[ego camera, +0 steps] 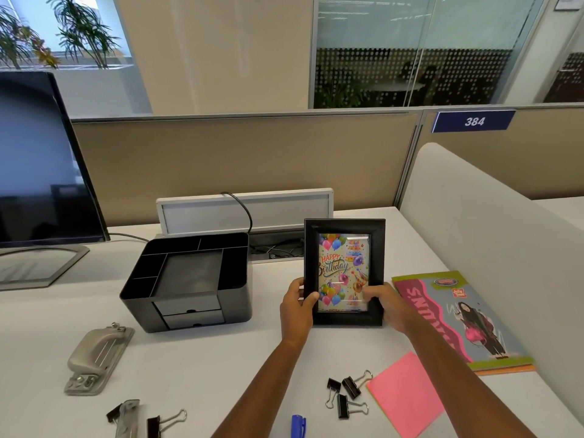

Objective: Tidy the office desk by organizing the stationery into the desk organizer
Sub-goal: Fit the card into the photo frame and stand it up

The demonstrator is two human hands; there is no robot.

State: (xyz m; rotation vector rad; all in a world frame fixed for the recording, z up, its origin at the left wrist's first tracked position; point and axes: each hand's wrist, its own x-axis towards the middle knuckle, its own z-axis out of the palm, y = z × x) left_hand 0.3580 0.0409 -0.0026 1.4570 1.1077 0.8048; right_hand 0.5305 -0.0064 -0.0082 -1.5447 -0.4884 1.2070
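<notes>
Holding a black picture frame [344, 271] upright on the white desk [227, 358], the left hand [297, 308] and right hand [387, 306] each close around a lower side edge, thumbs on its front. Left of the frame, with a bare strip of desk between, stands the black desk organizer [189, 279], compartments open. Nearer than the frame lie three binder clips [346, 395], a pink note pad [406, 395] and a blue pen [297, 425]. A hole punch [96, 358] lies beyond the organizer's near left corner
</notes>
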